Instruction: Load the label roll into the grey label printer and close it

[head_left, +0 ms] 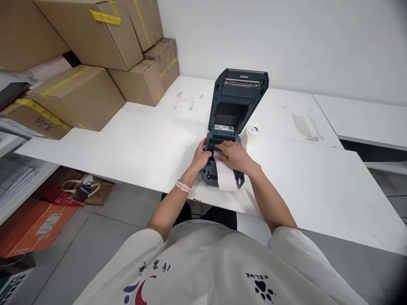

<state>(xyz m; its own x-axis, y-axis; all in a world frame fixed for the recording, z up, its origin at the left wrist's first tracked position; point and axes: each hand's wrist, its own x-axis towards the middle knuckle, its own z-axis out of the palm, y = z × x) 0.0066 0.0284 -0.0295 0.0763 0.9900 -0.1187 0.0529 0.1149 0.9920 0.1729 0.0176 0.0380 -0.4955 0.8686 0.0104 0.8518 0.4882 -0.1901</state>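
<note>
A dark blue label printer (pixel 235 99) sits on the white table (pixel 133 144) with its lid swung up and back. A strip of white label paper (pixel 226 176) runs out of its front over the near edge of the body. My left hand (pixel 202 156) grips the left side of the printer's open bay, fingers curled. My right hand (pixel 233 154) lies flat over the paper inside the bay, fingers stretched out and pressing down. A white roll (pixel 252 130) stands just right of the printer.
Several cardboard boxes (pixel 82 95) with yellow tape are stacked at the table's back left. A second white table (pixel 362 118) adjoins on the right. Under the left side are an orange box (pixel 32 224) and a bag (pixel 84 188) on the floor.
</note>
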